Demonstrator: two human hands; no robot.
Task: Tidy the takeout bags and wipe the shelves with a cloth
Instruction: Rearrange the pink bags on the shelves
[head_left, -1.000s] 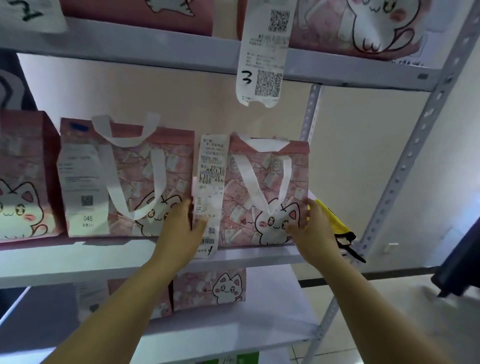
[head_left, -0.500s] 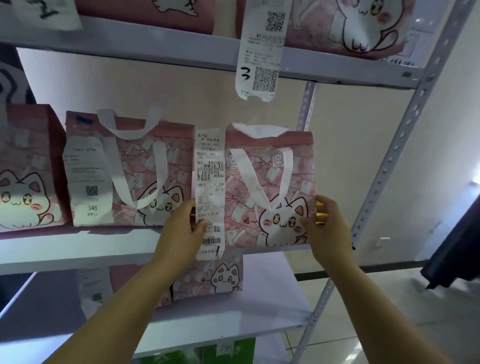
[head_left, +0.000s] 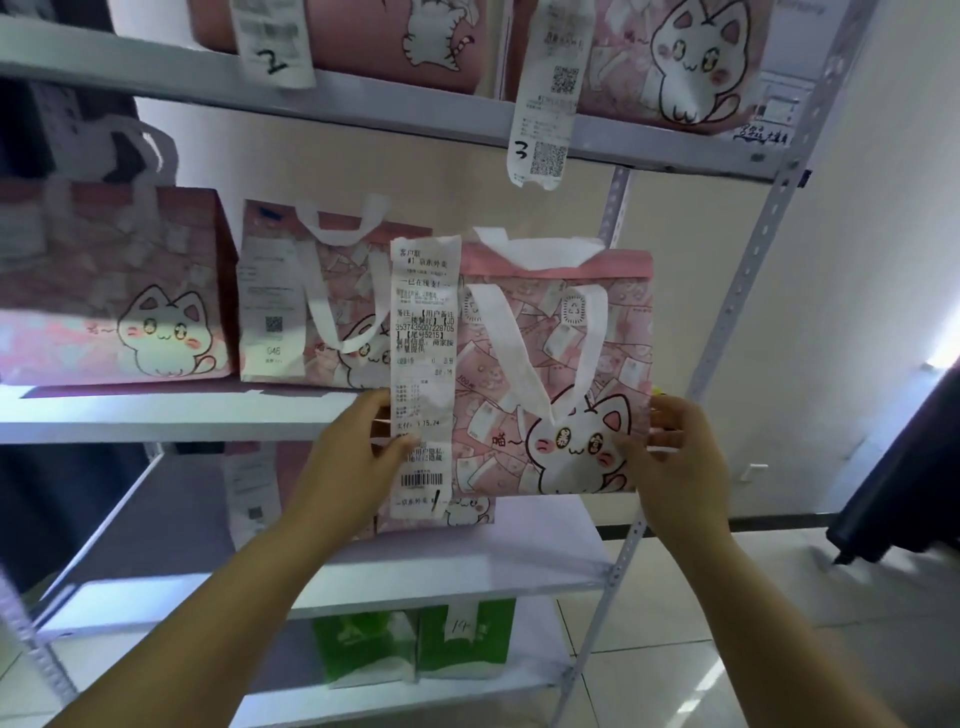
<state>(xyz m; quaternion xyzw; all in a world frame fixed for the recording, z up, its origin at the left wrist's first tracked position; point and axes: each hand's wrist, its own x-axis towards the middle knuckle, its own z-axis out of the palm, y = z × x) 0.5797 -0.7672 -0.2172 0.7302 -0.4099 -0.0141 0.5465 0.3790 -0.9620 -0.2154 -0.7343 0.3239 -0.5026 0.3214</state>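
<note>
Standing at the far left of the middle shelf (head_left: 156, 410) is a pink cat bag (head_left: 114, 291), and just beside it a second pink bag (head_left: 343, 291) with a receipt on its front. Right of these, the left hand (head_left: 358, 462) grips the lower left edge of a third takeout bag (head_left: 550, 374), its thumb pressed on the long receipt (head_left: 423, 374) hanging down the bag's front. This bag is held up in front of the shelf, clear of the board. The right hand (head_left: 680, 457) clasps the bag's lower right corner, fingers curled behind it. A grey upright post (head_left: 748, 270) rises at the right.
</note>
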